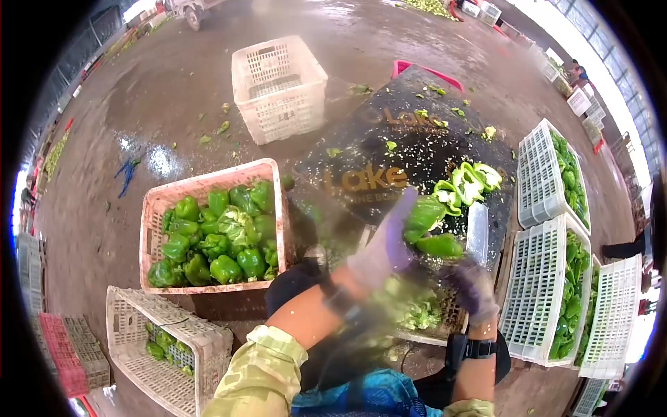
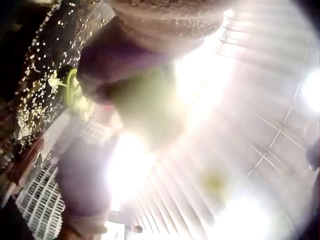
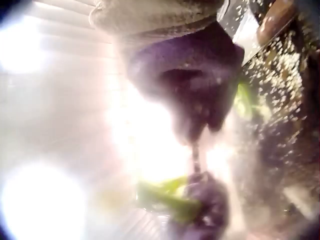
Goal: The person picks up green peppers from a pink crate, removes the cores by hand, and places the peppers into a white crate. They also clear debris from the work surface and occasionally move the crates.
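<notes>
My left hand (image 1: 389, 240), in a pale and purple glove, grips a green bell pepper (image 1: 422, 217); a second green piece (image 1: 440, 244) shows just below it. Close by on the right is my gloved right hand (image 1: 476, 288), blurred, its fingertips pointing toward the left hand. In the right wrist view a thin dark strip (image 3: 195, 156) runs from the curled fingertips of that hand to the left glove; what it is I cannot tell. A wide-bladed knife (image 1: 477, 228) lies on the black board (image 1: 368, 149), beside cut pepper pieces (image 1: 467, 183).
An orange-pink crate (image 1: 276, 208) of whole peppers stands to the left, with a pale crate (image 1: 299, 104) beyond it. Below lies a tipped crate (image 1: 149, 316). White crates (image 1: 531, 278) of green peppers line the right. Pepper scraps (image 1: 419, 311) lie below my hands.
</notes>
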Motion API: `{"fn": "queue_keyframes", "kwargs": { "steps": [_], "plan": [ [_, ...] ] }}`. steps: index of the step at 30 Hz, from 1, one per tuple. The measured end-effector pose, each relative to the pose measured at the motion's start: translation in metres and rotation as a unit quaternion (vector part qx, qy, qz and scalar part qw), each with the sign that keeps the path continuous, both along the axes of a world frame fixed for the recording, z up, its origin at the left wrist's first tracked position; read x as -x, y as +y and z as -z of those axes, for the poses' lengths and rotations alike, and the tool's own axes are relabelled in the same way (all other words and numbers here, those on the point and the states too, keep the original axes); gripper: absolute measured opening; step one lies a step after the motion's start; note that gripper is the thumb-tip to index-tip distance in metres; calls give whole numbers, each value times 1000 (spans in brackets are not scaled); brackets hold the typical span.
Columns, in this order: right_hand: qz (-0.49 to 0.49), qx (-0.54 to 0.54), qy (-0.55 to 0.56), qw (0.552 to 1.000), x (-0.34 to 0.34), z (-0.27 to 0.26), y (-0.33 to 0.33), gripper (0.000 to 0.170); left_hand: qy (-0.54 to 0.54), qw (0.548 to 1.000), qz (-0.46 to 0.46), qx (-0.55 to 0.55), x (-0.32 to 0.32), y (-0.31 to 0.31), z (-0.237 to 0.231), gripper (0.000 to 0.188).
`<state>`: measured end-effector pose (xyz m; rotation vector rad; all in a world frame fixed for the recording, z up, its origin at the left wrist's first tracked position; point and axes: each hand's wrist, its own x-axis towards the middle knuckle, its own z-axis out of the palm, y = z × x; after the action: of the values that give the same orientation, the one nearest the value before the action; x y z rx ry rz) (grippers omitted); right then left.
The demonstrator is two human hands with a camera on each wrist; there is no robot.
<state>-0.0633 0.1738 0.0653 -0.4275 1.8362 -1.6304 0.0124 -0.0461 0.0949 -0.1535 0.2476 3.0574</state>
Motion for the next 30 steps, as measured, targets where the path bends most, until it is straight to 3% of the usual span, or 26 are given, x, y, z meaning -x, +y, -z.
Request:
{"fn": "queue_keyframes", "kwargs": {
  "steps": [1,2,3,4,5,6,7,9,10,11,13,14,20,23,24,26,30],
  "plan": [
    [-97,-157,54,981,-12,1,1,60,-31,999,-24,27,3,1,0,41],
    [-211,-295,121,924,-24,1,2,68,45,977,-63,199,-1,2,3,42],
    [-181,-440,348,808,-24,10,4,77,14,983,-45,176,1,5,4,42],
    [-49,-242,228,942,-22,10,2,78,-14,987,-32,154,7,4,6,42],
    [84,-21,84,993,-21,0,-9,79,-44,990,-21,133,10,4,7,42],
    [129,64,-51,988,-20,-25,-16,76,-28,983,-14,181,-2,6,-6,42],
    [108,118,-6,987,-25,-36,-29,75,-5,985,15,174,-6,7,-5,41],
    [36,10,125,991,-23,-42,-45,76,58,983,68,163,-5,9,-8,40],
    [21,-45,208,977,-15,-40,-45,76,29,982,75,171,-1,11,-4,40],
    [28,11,146,989,-9,-41,-44,75,1,980,83,179,3,13,-1,43],
    [36,123,11,992,3,-41,-41,75,51,986,90,132,8,8,14,46],
    [31,143,-30,989,2,-51,-38,76,13,982,78,171,1,8,-9,47],
    [-31,179,-58,982,5,-57,-30,75,16,977,115,177,3,14,-8,49],
    [-34,101,5,994,-1,-58,-38,73,23,975,126,184,6,17,-6,53],
    [-30,125,-14,992,0,-54,-36,72,18,974,121,192,6,17,-13,53],
    [-29,177,-51,982,-1,-46,-32,71,7,964,108,244,4,18,-28,52],
    [-47,165,-34,985,-8,-51,-39,72,50,936,136,320,5,16,-38,48]
  ]
}}
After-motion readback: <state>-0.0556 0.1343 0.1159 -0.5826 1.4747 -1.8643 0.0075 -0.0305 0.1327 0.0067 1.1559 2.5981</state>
